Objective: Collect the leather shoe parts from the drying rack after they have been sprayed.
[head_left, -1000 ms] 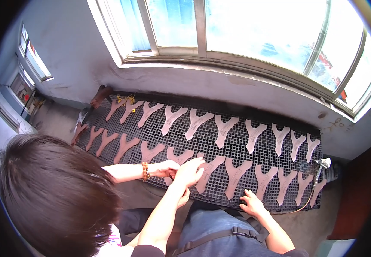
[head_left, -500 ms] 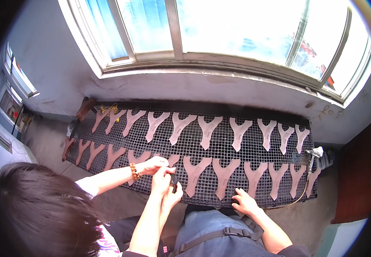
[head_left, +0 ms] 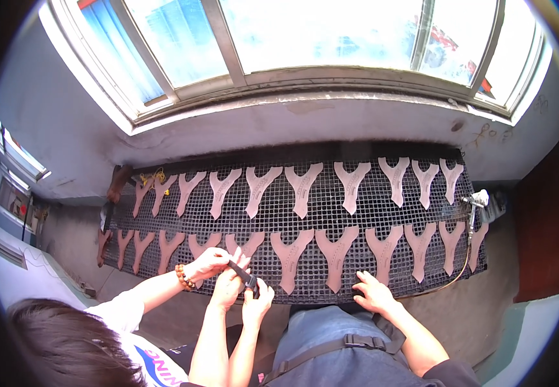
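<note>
My left hand (head_left: 226, 290) is raised at the near edge of a black mesh table, its fingers stretched upward. A black strap with a buckle (head_left: 250, 280) lies across it. A co-worker's braceleted hand (head_left: 207, 263) pinches one end of the strap, while the co-worker's other hand (head_left: 257, 304) is at the buckle. My own hand seems to grip nothing, though its fingers are partly covered. My right hand (head_left: 376, 297) hovers at or rests on the near table edge, fingers loosely apart and nothing in them. Nearest to it is a pinkish Y-shaped piece (head_left: 383, 258).
Two rows of flat Y-shaped pieces (head_left: 302, 187) lie on the mesh table (head_left: 260, 224). A spray gun (head_left: 477, 200) with a hose hangs at the right end. Yellow cord (head_left: 157, 175) lies far left. The co-worker's head (head_left: 67, 342) is close on my left; a window (head_left: 331, 39) stands behind.
The view has shifted slightly. The co-worker's hands have drawn the black strap out into plainer sight across my left hand. My right hand stays by the table edge.
</note>
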Demonstrator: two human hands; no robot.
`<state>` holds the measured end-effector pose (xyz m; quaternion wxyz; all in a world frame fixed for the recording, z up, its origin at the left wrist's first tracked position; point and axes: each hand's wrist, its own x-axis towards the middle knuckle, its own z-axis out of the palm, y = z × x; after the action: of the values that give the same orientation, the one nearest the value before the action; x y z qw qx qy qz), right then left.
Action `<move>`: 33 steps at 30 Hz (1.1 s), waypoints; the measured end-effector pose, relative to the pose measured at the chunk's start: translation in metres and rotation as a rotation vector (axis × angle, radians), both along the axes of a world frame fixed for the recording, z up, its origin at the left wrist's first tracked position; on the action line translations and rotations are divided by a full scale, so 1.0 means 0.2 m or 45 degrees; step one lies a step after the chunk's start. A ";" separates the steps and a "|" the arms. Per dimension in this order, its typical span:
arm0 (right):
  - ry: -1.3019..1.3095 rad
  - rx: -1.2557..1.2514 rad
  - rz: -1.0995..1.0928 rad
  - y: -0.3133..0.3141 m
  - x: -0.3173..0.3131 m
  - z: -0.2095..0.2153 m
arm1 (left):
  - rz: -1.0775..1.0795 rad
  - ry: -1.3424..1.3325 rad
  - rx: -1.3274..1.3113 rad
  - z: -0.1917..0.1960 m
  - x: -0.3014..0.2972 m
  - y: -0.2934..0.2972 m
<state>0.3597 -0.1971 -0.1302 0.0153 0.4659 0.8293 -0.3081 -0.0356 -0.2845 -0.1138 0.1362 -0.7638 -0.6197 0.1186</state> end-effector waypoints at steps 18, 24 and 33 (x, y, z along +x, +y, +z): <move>-0.071 -0.012 -0.044 -0.02 -0.05 0.02 | -0.136 0.751 0.097 -0.24 0.02 -0.22; -0.105 -0.037 -0.044 -0.01 -0.06 0.04 | -0.121 0.678 -0.007 -0.32 -0.03 -0.29; -0.126 -0.047 -0.063 -0.02 -0.08 0.06 | 0.087 0.068 -0.095 -0.09 -0.06 -0.04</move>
<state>0.3447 -0.2010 -0.1181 0.0571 0.5006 0.8099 -0.3004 -0.0478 -0.2925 -0.1312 0.1201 -0.7431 -0.6368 0.1667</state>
